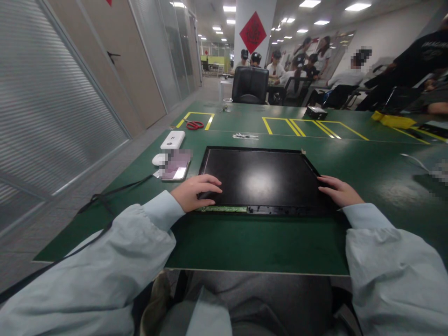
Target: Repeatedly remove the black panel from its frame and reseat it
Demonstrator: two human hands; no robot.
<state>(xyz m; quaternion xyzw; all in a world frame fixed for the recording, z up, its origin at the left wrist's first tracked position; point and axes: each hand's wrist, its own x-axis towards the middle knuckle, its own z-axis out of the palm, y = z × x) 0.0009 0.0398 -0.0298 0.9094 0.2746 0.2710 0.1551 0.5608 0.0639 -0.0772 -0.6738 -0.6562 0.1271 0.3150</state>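
A black flat-screen panel lies on the green table in front of me, its glossy face up and reflecting a light. Along its near edge runs a strip of green circuit board. My left hand rests over the panel's left edge, fingers spread and curved above its surface. At the opposite side, my right hand touches the right edge with its fingertips, fingers apart. A small pale tab stands at the panel's far right corner.
Left of the panel are a phone, a white power bank and a black strap. Farther off lie red-handled scissors, small silvery pieces and a black box. Several people sit or stand beyond a black chair.
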